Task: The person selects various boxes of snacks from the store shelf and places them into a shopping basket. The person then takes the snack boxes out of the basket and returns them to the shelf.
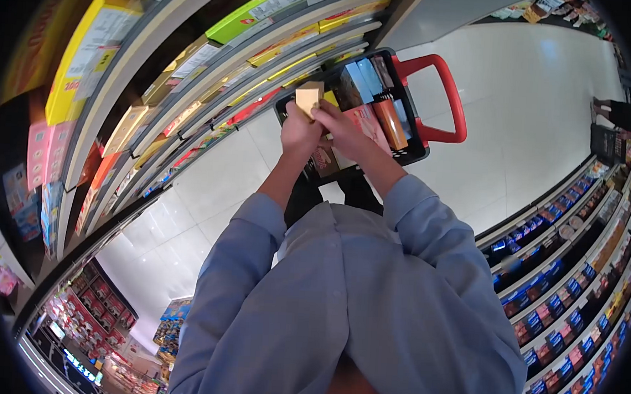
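Both hands meet around a small tan box (308,97) above the left part of a black shopping basket (420,154). My left hand (300,130) wraps its lower left side. My right hand (342,129) is closed at the box's lower right edge, its fingertips against it. Under and beside the hands, the basket holds several packages, among them a light blue box (357,81), a pink box (368,125) and an orange-brown package (391,122). The basket's red handle (453,97) sticks out to the right.
Shelves of boxed goods (156,103) curve along the left, close to the basket. More stocked shelves (561,281) stand at the right. Pale tiled floor (504,135) lies between. Another person's legs (612,113) show at the far right edge.
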`<state>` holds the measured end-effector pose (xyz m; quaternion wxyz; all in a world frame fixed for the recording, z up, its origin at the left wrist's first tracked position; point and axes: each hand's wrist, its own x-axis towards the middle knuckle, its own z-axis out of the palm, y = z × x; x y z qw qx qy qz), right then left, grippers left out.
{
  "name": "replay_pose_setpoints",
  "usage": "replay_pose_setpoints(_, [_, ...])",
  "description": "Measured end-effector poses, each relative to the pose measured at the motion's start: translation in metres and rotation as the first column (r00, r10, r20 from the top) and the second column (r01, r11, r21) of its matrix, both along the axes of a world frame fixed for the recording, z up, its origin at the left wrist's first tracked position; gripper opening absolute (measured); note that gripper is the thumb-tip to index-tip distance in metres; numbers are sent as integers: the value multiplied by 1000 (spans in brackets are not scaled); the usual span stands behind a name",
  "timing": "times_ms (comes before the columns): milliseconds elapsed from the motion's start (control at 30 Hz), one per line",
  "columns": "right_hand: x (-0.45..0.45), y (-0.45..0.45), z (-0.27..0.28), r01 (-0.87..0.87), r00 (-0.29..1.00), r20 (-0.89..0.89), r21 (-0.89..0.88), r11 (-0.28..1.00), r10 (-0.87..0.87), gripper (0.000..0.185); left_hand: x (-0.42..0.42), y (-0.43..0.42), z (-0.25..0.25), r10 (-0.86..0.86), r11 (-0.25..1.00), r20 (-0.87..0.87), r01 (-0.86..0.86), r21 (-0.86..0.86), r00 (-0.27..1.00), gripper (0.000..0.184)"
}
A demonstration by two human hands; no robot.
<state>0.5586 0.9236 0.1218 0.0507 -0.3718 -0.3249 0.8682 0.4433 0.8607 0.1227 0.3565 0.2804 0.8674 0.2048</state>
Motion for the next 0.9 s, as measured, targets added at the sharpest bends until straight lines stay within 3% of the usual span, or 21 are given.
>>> replay_pose_setpoints(33, [0,7,-14,-9,998,57,-14,1000,10,70,2,4,-15,21,992,31,-25,121,999,58])
replay_pose_setpoints(133, [3,14,-50,49,991,125,66,997,-57,77,14,22,-46,99,991,106,-108,78,989,62])
replay_pose_setpoints(267, [9,29,-85,44,969,233,168,985,-83,83,29,36,-120,112,977,39,-118,178,993,61])
replay_pose_setpoints(300, [9,34,-88,110,974,179,147,983,-136,80,32,46,-106,124,955,123,-152,253,985,59])
replay_pose_setpoints(433, [7,64,-100,130,983,90,269,954,-160,75,31,80,-101,102,973,104,-121,198,989,61])
replay_pose_setpoints(567, [8,80,-87,146,977,120,226,963,-176,75,33,94,-107,147,983,113,-158,91,983,61])
replay_pose_setpoints(667, [11,77,-103,79,974,185,277,958,-134,80,42,82,-153,91,979,24,-94,182,996,55])
replay_pose_setpoints(733, [14,73,-116,50,959,250,323,945,-136,81,44,81,-156,131,913,367,-256,319,921,54])
replay_pose_setpoints(800, [19,67,-127,39,946,292,333,942,-142,83,42,81,-162,32,936,439,-181,303,898,54])
replay_pose_setpoints(867, [25,65,-133,45,939,311,314,948,-148,84,33,86,-169,-188,978,285,153,140,940,56])
replay_pose_setpoints(900, [27,63,-133,22,936,330,298,954,-125,80,32,88,-180,-210,974,339,167,150,917,57])
